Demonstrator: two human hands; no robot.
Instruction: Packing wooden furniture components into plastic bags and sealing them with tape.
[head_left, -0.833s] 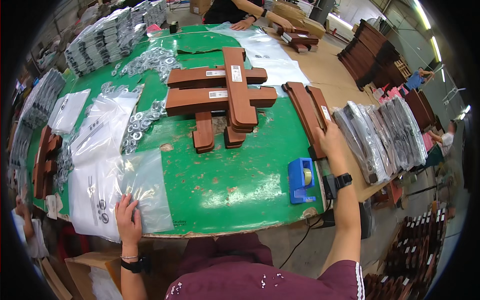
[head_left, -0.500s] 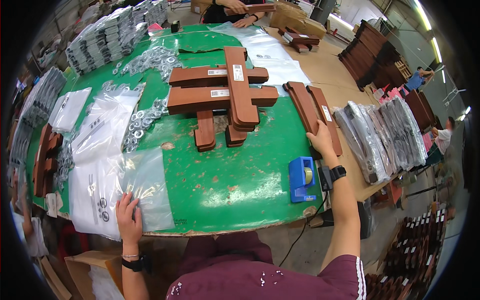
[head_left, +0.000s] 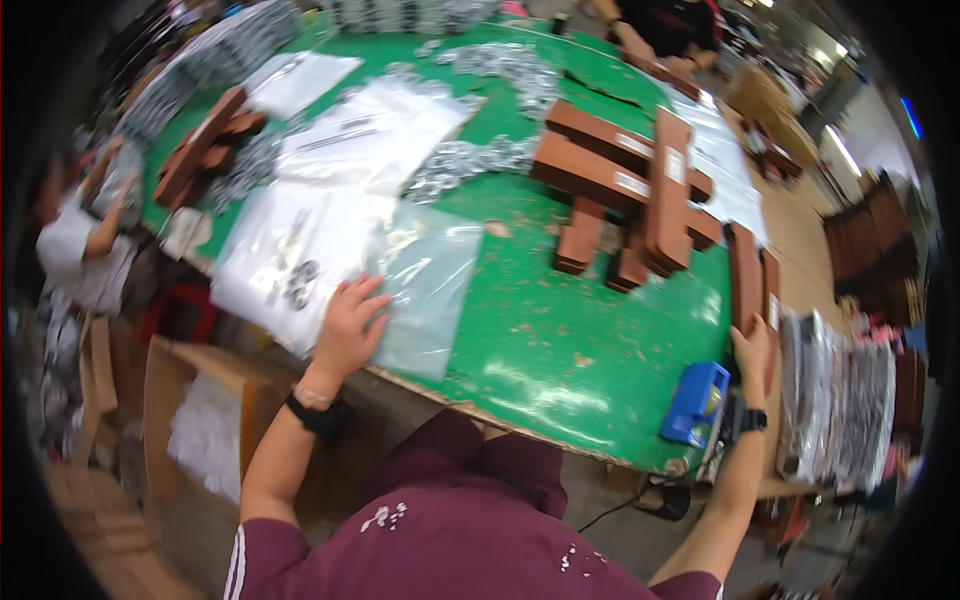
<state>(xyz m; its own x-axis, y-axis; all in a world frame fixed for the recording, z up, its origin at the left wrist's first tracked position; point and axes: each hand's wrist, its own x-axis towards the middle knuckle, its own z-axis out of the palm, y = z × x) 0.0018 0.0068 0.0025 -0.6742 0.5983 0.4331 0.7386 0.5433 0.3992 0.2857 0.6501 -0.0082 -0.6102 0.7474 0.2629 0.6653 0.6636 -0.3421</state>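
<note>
My left hand (head_left: 352,325) lies with fingers spread on a stack of clear plastic bags (head_left: 425,290) at the table's near edge. To the right, my right hand (head_left: 755,358) is closed round the near end of a brown wooden bar (head_left: 744,275). A second brown bar (head_left: 769,285) lies close along its right side. Left of these, a crossed pile of brown wooden pieces (head_left: 668,200) with white labels rests on the green table top (head_left: 560,370). Just nearer than my right hand stands a blue tape dispenser (head_left: 693,402).
Small bagged metal parts (head_left: 475,160) are heaped beyond the bags. More brown pieces (head_left: 205,150) lie at far left. Plastic-wrapped bundles (head_left: 835,400) stand at right. An open carton (head_left: 200,420) is below the left edge. Co-workers are at far right (head_left: 670,30) and left (head_left: 90,240).
The view has swung to the left, so the table appears further right. My right hand has come round the bar's near end. My left hand still rests on the bags.
</note>
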